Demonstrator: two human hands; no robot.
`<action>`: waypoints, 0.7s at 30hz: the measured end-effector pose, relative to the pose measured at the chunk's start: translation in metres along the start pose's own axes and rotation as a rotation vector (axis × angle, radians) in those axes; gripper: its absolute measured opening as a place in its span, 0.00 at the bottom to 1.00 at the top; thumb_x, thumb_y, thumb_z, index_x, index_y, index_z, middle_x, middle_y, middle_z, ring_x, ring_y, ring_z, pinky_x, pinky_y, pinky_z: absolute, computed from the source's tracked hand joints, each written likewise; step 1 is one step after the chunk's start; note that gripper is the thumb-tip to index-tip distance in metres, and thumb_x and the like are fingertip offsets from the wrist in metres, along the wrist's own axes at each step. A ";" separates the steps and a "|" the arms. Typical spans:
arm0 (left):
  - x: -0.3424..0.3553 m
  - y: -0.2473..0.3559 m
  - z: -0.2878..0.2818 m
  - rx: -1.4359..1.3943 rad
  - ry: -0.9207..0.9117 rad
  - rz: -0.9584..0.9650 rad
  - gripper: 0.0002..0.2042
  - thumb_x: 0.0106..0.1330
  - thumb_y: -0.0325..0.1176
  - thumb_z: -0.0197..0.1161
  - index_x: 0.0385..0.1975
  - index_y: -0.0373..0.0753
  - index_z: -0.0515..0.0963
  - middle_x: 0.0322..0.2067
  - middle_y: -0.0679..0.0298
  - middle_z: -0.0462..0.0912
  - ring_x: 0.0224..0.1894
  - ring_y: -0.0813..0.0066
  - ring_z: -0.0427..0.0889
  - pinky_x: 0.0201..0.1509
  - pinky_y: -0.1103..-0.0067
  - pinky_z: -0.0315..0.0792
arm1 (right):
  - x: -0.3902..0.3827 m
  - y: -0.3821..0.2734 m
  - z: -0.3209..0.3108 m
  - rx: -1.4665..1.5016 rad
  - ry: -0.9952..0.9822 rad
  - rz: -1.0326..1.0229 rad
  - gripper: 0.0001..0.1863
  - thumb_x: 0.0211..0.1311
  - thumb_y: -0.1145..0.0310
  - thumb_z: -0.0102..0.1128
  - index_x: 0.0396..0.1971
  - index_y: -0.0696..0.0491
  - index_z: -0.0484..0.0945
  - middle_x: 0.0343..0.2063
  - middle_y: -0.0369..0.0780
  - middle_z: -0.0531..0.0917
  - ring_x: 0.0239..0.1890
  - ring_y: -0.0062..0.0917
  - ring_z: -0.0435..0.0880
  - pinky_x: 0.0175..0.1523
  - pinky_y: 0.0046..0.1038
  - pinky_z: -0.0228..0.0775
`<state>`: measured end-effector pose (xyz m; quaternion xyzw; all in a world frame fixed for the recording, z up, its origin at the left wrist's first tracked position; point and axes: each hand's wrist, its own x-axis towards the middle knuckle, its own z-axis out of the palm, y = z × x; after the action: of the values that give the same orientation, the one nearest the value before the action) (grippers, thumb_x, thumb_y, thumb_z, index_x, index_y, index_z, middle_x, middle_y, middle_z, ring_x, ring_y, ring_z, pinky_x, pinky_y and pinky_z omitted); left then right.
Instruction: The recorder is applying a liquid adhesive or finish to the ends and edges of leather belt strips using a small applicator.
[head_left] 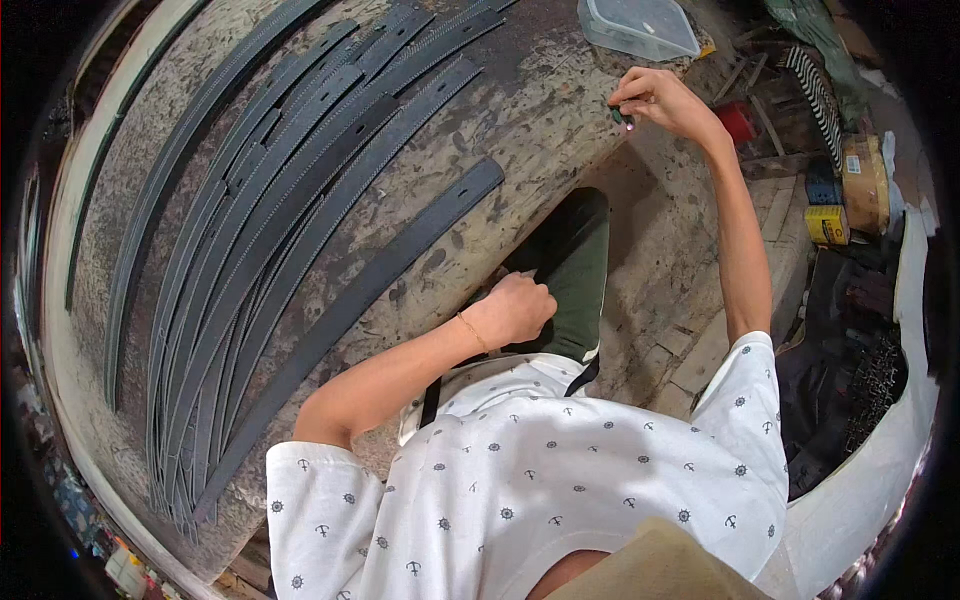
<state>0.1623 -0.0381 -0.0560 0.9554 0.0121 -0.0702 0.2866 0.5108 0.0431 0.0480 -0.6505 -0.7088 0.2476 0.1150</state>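
Observation:
My right hand (pixel 655 100) is raised past the table's right edge, near a clear plastic box. Its fingers pinch a small dark green object (pixel 617 115) with a bright pinkish tip; its kind is too small to tell. My left hand (pixel 520 308) is curled closed over my lap by the table's near edge, and anything inside it is hidden. Closest to that hand on the table lies a single dark grey strap (pixel 370 285) with a slot near its far end. Beyond it spreads a pile of similar straps (pixel 290 200), several with stitched edges and slots.
The stained worktable (pixel 540 90) bears the clear plastic box (pixel 640 28) at its far right. On the right are a yellow box (pixel 827 225), a cardboard-coloured roll (pixel 866 185), a red container (pixel 737 122) and a dark bin-like heap (pixel 850 370) of small pieces.

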 end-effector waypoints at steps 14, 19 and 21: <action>0.001 0.002 -0.005 -0.011 0.002 0.028 0.08 0.55 0.33 0.63 0.22 0.34 0.80 0.23 0.49 0.84 0.29 0.51 0.86 0.37 0.64 0.78 | -0.010 0.007 -0.003 0.034 0.193 -0.065 0.12 0.70 0.65 0.61 0.48 0.53 0.84 0.40 0.38 0.83 0.38 0.27 0.83 0.43 0.33 0.76; 0.004 0.002 -0.041 -0.544 -0.006 0.006 0.11 0.58 0.34 0.60 0.25 0.30 0.80 0.21 0.49 0.81 0.25 0.51 0.83 0.31 0.65 0.75 | -0.005 -0.080 0.035 0.226 0.270 -0.266 0.08 0.66 0.74 0.60 0.42 0.57 0.84 0.36 0.38 0.84 0.39 0.25 0.83 0.43 0.27 0.75; 0.005 -0.010 -0.087 -0.739 0.016 0.101 0.12 0.59 0.36 0.62 0.26 0.31 0.79 0.15 0.58 0.77 0.19 0.71 0.77 0.27 0.73 0.72 | -0.008 -0.103 0.062 0.403 0.060 -0.257 0.09 0.64 0.76 0.62 0.42 0.60 0.82 0.37 0.38 0.83 0.38 0.23 0.83 0.43 0.25 0.74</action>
<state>0.1774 0.0180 0.0097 0.7873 -0.0084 -0.0394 0.6153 0.3925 0.0191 0.0480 -0.5257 -0.7184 0.3481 0.2940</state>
